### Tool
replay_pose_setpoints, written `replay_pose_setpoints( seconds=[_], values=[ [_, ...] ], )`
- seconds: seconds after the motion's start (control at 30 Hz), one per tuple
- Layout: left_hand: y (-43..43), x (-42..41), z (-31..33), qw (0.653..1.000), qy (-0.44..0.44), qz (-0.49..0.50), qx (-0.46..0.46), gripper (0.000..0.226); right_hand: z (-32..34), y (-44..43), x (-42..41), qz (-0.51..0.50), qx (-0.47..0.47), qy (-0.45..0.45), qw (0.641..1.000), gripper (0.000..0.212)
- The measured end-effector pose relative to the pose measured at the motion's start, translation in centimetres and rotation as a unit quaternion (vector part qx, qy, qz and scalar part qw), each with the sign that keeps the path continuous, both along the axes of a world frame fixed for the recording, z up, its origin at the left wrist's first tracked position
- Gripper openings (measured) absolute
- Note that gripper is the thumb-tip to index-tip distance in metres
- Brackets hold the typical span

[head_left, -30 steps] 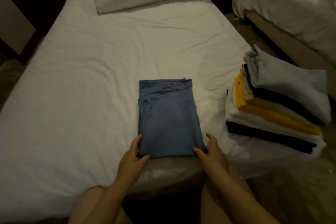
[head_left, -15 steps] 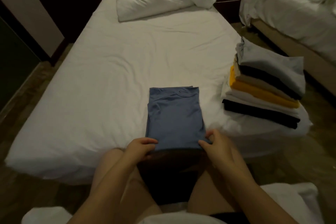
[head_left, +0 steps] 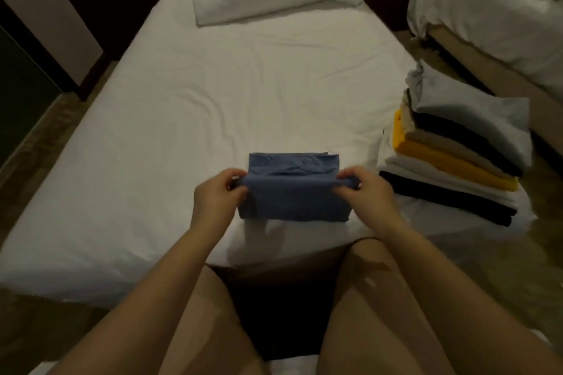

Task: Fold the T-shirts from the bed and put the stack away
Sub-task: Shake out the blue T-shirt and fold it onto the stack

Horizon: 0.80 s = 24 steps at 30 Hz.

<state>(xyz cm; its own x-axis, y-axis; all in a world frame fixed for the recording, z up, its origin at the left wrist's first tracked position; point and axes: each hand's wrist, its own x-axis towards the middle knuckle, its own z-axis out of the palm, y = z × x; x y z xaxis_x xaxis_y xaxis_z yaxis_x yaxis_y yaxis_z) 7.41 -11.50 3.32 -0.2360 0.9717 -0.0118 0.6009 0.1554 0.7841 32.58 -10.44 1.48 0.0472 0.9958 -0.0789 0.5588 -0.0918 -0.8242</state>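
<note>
While pinching the raised near edge of the blue T-shirt (head_left: 292,204), curls left hand (head_left: 213,201) round its left end and right hand (head_left: 365,196) round its right. Lies at the near edge of the bed (head_left: 213,94), long axis crosswise, between both hands. Probably calls for a fold away, onto the far half. Farther right, nearer the right hand: stack of folded T-shirts (head_left: 457,161).

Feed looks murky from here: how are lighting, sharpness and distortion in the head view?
Head view: dim, warm light, no glare; white bed brightest, floor and legs in shadow; blue T-shirt, left hand and right hand slightly soft; wide-angle bending at the edges; folded stack readable.
</note>
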Motion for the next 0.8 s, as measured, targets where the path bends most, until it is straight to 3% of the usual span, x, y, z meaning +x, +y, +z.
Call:
replay_pose_setpoints(
  seconds=[0.07, 0.13, 0.43, 0.6, 0.7, 0.8],
  values=[
    [2.3, 0.2, -0.5, 0.999, 0.037, 0.007, 0.034, 0.012, -0.8, 3.1, 0.1, -0.006, 0.006, -0.037, 0.999, 0.010],
    [4.9, 0.2, -1.4, 0.997, 0.058, 0.019, 0.047, 0.014, -2.1, 6.3, 0.2, -0.006, 0.010, -0.084, 0.996, 0.016],
    [14.8, 0.6, -8.1, 0.992, 0.125, 0.004, -0.019, 0.023, -8.7, 15.6, -0.6, -0.006, -0.045, -0.150, 0.988, 0.028],
    [16.3, 0.5, -10.9, 0.992, 0.098, -0.012, -0.084, 0.028, -10.2, 15.2, -0.7, -0.041, -0.039, -0.088, 0.995, 0.026],
    [15.1, 0.5, -10.0, 0.993, 0.009, 0.056, -0.104, 0.050, -9.0, 13.5, -0.4, -0.116, -0.069, 0.030, 0.990, 0.051],
    [11.2, 1.2, -9.5, 0.980, -0.022, 0.076, -0.182, 0.073, -8.6, 10.2, -1.5, -0.142, -0.156, 0.041, 0.977, 0.072]
  ],
)
